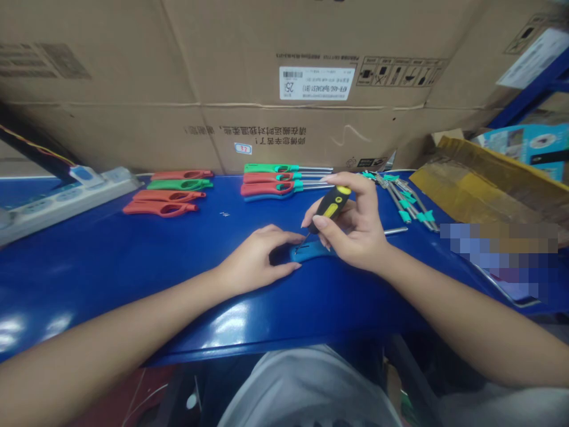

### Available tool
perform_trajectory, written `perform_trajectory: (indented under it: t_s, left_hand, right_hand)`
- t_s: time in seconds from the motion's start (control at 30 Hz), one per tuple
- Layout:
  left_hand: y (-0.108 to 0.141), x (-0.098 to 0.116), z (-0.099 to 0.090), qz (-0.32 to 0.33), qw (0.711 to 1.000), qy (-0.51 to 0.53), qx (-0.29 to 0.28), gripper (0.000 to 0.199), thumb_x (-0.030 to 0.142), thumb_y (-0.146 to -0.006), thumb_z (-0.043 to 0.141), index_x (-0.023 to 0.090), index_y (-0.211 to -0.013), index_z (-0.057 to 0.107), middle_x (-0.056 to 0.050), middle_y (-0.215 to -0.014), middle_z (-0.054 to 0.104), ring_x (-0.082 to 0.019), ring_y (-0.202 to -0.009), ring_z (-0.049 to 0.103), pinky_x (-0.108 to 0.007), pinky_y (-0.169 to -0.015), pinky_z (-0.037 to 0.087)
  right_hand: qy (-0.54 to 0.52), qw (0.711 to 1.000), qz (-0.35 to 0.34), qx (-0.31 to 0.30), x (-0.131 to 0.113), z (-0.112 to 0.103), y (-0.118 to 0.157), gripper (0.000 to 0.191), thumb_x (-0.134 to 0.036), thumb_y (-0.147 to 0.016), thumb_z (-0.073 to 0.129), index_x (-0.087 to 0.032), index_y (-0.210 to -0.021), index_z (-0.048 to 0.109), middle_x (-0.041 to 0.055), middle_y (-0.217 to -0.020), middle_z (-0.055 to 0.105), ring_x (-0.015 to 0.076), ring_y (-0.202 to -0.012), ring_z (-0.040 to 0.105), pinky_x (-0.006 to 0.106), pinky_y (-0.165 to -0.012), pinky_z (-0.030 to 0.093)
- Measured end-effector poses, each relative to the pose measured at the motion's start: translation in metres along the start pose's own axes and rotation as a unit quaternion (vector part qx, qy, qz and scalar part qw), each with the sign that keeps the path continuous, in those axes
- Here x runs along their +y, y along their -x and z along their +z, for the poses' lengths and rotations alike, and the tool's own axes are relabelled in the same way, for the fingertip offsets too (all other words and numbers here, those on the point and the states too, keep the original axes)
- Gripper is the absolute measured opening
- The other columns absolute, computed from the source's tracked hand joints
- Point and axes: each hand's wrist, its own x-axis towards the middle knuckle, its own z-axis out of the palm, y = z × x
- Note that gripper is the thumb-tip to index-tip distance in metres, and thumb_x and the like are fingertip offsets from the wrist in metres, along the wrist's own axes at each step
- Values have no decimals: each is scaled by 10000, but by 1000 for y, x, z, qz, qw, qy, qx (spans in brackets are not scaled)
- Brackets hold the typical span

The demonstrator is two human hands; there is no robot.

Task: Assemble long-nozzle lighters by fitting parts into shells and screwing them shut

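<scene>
A black-and-yellow screwdriver (332, 207) is wrapped in the fingers of my right hand (355, 228). It is tilted, with the tip down at a slot near the left end of a blue long-nosed lighter (306, 251). The lighter lies flat on the blue table (169, 279), its metal tube (395, 230) sticking out beyond my right hand, which hides its middle. My left hand (253, 261) grips the lighter's left end between thumb and forefinger, one on each side.
Several red and green lighter handles (162, 207) lie at the back left, a few tiny metal pieces (224, 214) near them. Assembled lighters (267, 188) are stacked at the back middle. Metal tubes with green ends (406, 198) lie right. A power strip (75, 198) and cardboard (249, 53) border the table.
</scene>
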Motion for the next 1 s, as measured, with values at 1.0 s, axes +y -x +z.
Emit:
perform_trajectory:
  t_s: [1.0]
  left_hand:
    - [-1, 0, 0, -18, 1000, 17, -15, 221, 287, -850, 771, 218, -1015, 641, 2, -1021, 725, -190, -973, 686, -319, -893, 522]
  right_hand:
    - [183, 968, -130, -110, 0, -7, -11, 578, -280, -955, 645, -295, -1458, 362, 48, -1103, 674, 125, -722, 660, 248, -580, 585]
